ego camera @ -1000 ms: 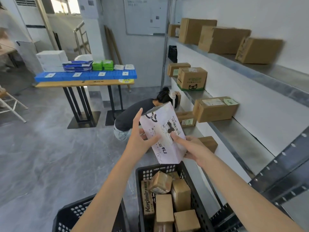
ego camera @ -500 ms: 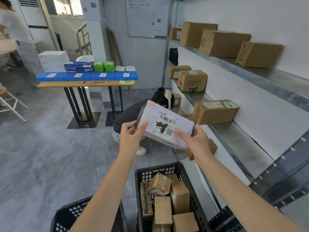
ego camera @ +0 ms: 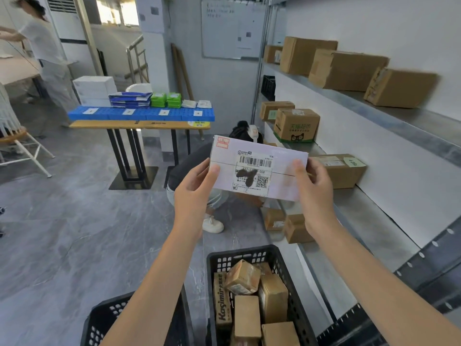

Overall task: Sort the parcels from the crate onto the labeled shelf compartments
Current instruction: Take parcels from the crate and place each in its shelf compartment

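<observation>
Grey marbled floor [ego camera: 74, 233] in a white-walled room; a black crate [ego camera: 239, 253] stands on it at bottom centre and serves as the reference. Right of the crate, a metal rack [ego camera: 374, 221] runs along the wall, its levels carrying brown cartons [ego camera: 339, 171], some with green labels. Above and beyond the crate, a white parcel [ego camera: 282, 176] is held level in the air, its barcode label facing the camera. The left hand [ego camera: 192, 196] grips the parcel's left end and the right hand [ego camera: 316, 196] its right end, each with the thumb on the labelled face and fingers curled behind; both forearms reach forward over the crate. Inside the crate lie several small brown boxes [ego camera: 272, 295], one printed "Kasimir". A second black crate [ego camera: 107, 318] sits just left of the first, partly hidden by the left forearm. Beyond the crate, directly behind the parcel, a person [ego camera: 189, 163] crouches close to the rack's lower level. Far beyond and left of the crate stands a table [ego camera: 139, 124] topped with blue trays and stacked packets; a whiteboard [ego camera: 229, 28] hangs on the far wall. A standing person [ego camera: 47, 51] is at far left.
</observation>
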Demonstrator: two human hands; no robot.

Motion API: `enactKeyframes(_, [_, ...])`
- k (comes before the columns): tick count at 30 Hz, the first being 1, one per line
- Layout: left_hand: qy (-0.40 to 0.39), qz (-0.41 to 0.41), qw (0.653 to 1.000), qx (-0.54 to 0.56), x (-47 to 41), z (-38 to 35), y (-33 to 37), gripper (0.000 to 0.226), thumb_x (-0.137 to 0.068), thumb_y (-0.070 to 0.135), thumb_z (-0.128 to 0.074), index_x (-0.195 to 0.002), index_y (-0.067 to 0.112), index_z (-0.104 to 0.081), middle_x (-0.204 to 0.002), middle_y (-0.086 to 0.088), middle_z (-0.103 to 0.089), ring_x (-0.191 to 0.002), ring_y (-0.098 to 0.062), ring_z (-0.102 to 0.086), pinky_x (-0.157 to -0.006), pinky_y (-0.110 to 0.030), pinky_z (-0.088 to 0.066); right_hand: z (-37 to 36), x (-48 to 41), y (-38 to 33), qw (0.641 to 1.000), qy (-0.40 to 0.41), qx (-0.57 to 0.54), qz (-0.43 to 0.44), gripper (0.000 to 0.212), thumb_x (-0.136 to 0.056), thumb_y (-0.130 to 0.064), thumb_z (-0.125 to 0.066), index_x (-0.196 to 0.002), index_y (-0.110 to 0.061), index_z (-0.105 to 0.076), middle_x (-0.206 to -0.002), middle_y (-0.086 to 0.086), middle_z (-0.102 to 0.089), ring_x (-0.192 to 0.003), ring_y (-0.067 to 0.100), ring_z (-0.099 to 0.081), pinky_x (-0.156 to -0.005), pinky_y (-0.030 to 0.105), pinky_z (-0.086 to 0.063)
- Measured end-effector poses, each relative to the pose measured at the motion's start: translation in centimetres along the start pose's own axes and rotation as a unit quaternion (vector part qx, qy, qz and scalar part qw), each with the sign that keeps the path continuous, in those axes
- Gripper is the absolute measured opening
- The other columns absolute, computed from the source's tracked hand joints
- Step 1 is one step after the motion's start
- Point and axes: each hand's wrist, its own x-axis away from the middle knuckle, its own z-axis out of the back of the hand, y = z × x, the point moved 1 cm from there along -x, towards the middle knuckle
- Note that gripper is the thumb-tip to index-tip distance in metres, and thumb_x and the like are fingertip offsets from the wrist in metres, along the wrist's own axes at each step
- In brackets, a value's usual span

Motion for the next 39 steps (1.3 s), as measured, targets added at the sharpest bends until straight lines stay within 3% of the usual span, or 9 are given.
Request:
enactKeyframes(8, [0.055,-0.115,0.992,-0.025,1.1,-0.1,2.9,0.043,-0.091,0.028,-0.069,-0.13,0.011,-0.062,-0.118,0.005,-0.071,-0.108,-0.002,-0.065,-0.085,-0.014,-0.053,-0.6,0.8,-1.8,0.999,-0.01,-0.046,0.02,0.028,-0.095,-0.034,-0.064,-0.123,-0.032,-0.064,-0.113,-0.012,-0.071,-0.105,0.008,-0.066,-0.08,0.023,-0.054])
enactKeyframes(12, [0.059,-0.121,0.991,-0.01,1.9,-0.2,4.2,0.04,-0.091,0.027,-0.069,-0.126,0.009,-0.065,-0.115,0.004,-0.072,-0.107,-0.004,-0.067,-0.091,-0.019,-0.054,-0.3,1.7,-3.0,0.998,-0.008,-0.049,0.034,0.032,-0.094,-0.036,-0.065,-0.126,-0.031,-0.063,-0.111,-0.013,-0.071,-0.102,0.004,-0.066,-0.074,0.017,-0.054])
enactKeyframes(17, [0.072,-0.141,0.987,-0.006,3.8,-0.2,5.1,0.038,-0.089,0.028,-0.07,-0.123,0.011,-0.068,-0.112,0.004,-0.074,-0.105,-0.005,-0.068,-0.094,-0.023,-0.054,0.7,2.8,-4.1,0.997,-0.009,-0.069,0.015,0.034,-0.091,-0.037,-0.067,-0.125,-0.033,-0.065,-0.112,-0.012,-0.072,-0.107,0.009,-0.065,-0.086,0.031,-0.056])
enactKeyframes(19, [0.078,-0.148,0.986,-0.001,4.5,-0.6,5.6,0.038,-0.087,0.03,-0.072,-0.121,0.014,-0.069,-0.109,0.006,-0.074,-0.103,-0.005,-0.068,-0.092,-0.021,-0.054,1.3,3.2,-4.8,0.997,-0.014,-0.075,0.012,0.031,-0.09,-0.039,-0.068,-0.12,-0.033,-0.067,-0.11,-0.012,-0.073,-0.108,0.013,-0.065,-0.09,0.036,-0.056])
enactKeyframes(23, [0.06,-0.152,0.987,0.014,6.1,-2.0,6.8,0.034,-0.086,0.03,-0.072,-0.118,0.016,-0.071,-0.104,0.01,-0.075,-0.1,-0.002,-0.068,-0.083,-0.015,-0.054,3.4,4.2,-7.0,0.996,0.002,-0.081,0.026,0.027,-0.087,-0.04,-0.068,-0.113,-0.032,-0.07,-0.101,-0.016,-0.075,-0.101,0.011,-0.066,-0.079,0.03,-0.055])
enactKeyframes(26, [0.039,-0.155,0.987,0.023,7.9,-3.8,7.6,0.032,-0.087,0.026,-0.072,-0.117,0.013,-0.071,-0.104,0.008,-0.075,-0.099,-0.002,-0.069,-0.078,-0.01,-0.051,6.1,5.3,-8.8,0.996,0.018,-0.084,0.033,0.024,-0.088,-0.036,-0.069,-0.112,-0.032,-0.071,-0.103,-0.012,-0.075,-0.101,0.013,-0.068,-0.085,0.038,-0.057])
enactKeyframes(31, [-0.023,-0.131,0.99,0.051,12.1,-7.4,8.4,0.035,-0.087,0.026,-0.072,-0.118,0.012,-0.07,-0.106,0.006,-0.075,-0.099,-0.003,-0.07,-0.08,-0.013,-0.053,12.0,8.3,-11.5,0.991,0.087,-0.072,0.075,0.031,-0.091,-0.03,-0.067,-0.122,-0.027,-0.067,-0.113,-0.009,-0.07,-0.095,-0.001,-0.066,-0.071,0.016,-0.055])
enactKeyframes(35, [-0.079,-0.12,0.987,0.065,16.1,-10.0,8.9,0.036,-0.085,0.025,-0.071,-0.117,0.01,-0.07,-0.104,0.007,-0.076,-0.095,0.0,-0.069,-0.075,-0.011,-0.052,17.2,11.5,-13.4,0.988,0.119,-0.046,0.086,0.027,-0.09,-0.033,-0.067,-0.116,-0.03,-0.069,-0.105,-0.012,-0.073,-0.094,0.003,-0.067,-0.077,0.021,-0.056])
enactKeyframes(39, [-0.138,-0.122,0.98,0.07,20.4,-12.4,9.5,0.041,-0.082,0.03,-0.071,-0.119,0.014,-0.069,-0.108,0.008,-0.075,-0.1,-0.002,-0.069,-0.078,-0.012,-0.052,21.9,15.5,-15.7,0.979,0.165,-0.04,0.11,0.029,-0.087,-0.035,-0.067,-0.116,-0.029,-0.068,-0.098,-0.018,-0.074,-0.088,-0.004,-0.067,-0.069,0.01,-0.052])
